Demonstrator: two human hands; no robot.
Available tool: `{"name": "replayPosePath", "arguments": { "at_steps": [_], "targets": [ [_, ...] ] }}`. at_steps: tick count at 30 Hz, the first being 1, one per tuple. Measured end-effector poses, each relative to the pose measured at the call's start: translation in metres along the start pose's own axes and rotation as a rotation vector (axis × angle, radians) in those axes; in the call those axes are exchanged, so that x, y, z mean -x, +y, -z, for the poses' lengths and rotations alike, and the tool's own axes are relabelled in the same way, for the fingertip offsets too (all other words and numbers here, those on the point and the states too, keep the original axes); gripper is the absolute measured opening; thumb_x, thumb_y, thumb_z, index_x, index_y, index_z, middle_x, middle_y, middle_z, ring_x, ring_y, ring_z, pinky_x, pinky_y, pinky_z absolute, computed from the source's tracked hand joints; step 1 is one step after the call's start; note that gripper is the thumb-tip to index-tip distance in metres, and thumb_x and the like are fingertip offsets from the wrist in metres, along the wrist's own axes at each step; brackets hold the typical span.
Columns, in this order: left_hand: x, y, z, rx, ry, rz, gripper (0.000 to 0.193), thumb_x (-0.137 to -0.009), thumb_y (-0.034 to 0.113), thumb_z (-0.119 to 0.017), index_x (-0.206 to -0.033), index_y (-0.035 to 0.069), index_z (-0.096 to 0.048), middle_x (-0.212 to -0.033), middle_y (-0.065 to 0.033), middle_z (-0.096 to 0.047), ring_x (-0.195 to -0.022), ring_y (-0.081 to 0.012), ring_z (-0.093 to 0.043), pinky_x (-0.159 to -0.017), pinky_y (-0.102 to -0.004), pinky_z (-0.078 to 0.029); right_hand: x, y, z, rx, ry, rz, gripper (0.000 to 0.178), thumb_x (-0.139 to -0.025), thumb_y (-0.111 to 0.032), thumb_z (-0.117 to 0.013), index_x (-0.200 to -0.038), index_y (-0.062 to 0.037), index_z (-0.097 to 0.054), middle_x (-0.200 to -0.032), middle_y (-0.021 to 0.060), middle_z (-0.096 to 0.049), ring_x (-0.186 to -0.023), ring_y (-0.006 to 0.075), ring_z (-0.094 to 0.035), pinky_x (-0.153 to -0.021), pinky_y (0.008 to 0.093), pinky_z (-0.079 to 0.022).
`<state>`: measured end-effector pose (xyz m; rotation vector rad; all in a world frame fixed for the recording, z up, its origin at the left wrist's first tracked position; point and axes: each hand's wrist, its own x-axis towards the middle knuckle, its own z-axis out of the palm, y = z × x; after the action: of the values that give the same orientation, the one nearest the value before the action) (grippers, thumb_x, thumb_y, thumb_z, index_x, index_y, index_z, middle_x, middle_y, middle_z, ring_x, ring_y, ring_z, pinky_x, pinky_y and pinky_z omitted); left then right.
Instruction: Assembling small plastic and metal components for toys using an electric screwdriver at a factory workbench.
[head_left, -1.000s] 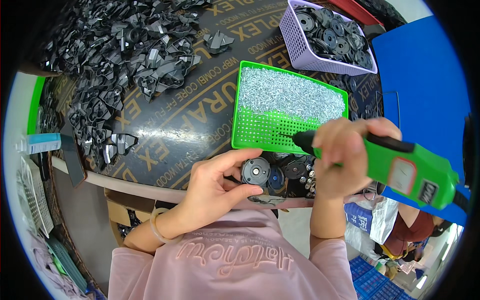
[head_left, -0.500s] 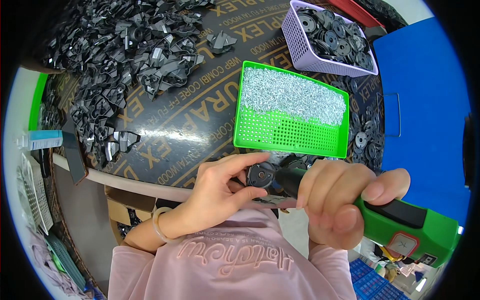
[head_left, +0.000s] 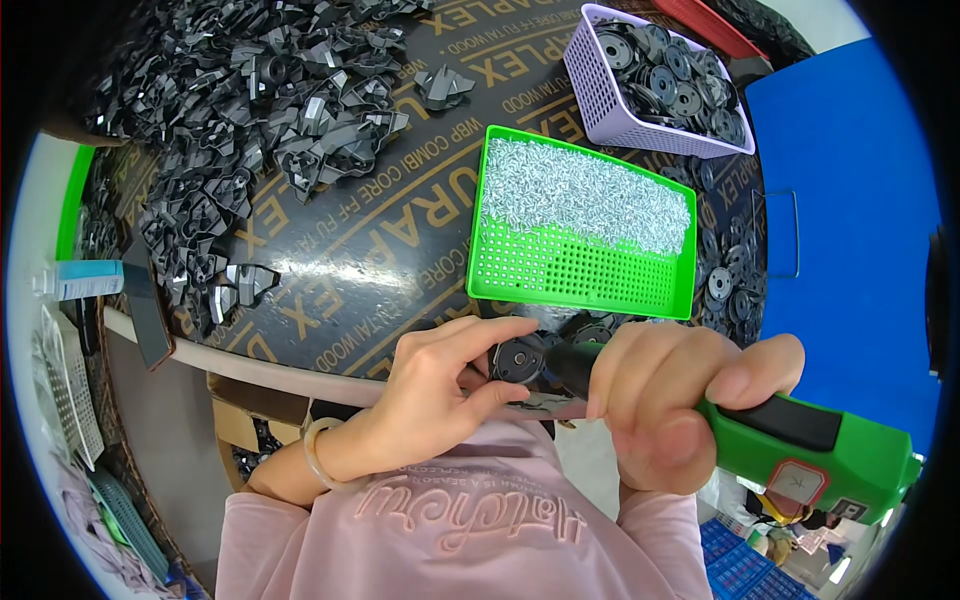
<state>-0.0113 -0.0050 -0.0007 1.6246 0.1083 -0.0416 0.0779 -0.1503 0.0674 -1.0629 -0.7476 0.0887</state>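
My left hand [head_left: 440,385], a pale bangle on its wrist, pinches a round black plastic part [head_left: 520,358] between thumb and fingers near the table's front edge. Closed around a green and black electric screwdriver [head_left: 815,455] is my right hand [head_left: 680,400]. The tool's black nose [head_left: 570,366] points left at the round part, right beside it; whether the tip touches the part I cannot tell. More dark parts lie just behind the nose. Beyond my hands stands a green perforated tray [head_left: 580,290] holding a heap of small silvery screws [head_left: 585,195].
Angular black plastic pieces [head_left: 330,130] are heaped at the far left. A lilac basket [head_left: 600,105] full of round black discs stands at the far right, with loose discs [head_left: 725,285] below it. A blue panel [head_left: 850,200] borders the right side. A blue-labelled bottle [head_left: 85,280] sits left.
The screwdriver and my right hand have shifted slightly left, toward the round part. My left hand keeps hold of the part, nearly in place.
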Motion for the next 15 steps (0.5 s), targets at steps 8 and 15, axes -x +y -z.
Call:
{"name": "replayPosePath", "arguments": {
  "at_steps": [8, 15],
  "targets": [
    [-0.001, -0.004, 0.004, 0.148, 0.048, 0.102, 0.052, -0.076, -0.011, -0.076, -0.125, 0.000, -0.063, -0.113, -0.0136, -0.066, -0.084, -0.0139, -0.067, -0.068, -0.0266, -0.063, -0.019, 0.035, 0.038, 0.215, 0.134, 0.169, 0.036, -0.095, -0.005, -0.064, -0.117, -0.0071, -0.036, -0.061, 0.0023, -0.050, -0.047, 0.0144, -0.049, -0.048, 0.0335, -0.047],
    [-0.004, -0.007, 0.004, 0.194, 0.037, 0.028, 0.055, -0.077, -0.015, -0.073, -0.128, 0.002, -0.062, -0.118, -0.0109, -0.062, -0.089, -0.0128, -0.065, -0.074, -0.0261, -0.064, -0.022, 0.058, 0.044, 0.222, 0.209, 0.102, 0.029, -0.091, 0.007, -0.057, -0.114, -0.0027, -0.042, -0.062, 0.0050, -0.053, -0.047, 0.0110, -0.050, -0.052, 0.0296, -0.050]
  ]
}}
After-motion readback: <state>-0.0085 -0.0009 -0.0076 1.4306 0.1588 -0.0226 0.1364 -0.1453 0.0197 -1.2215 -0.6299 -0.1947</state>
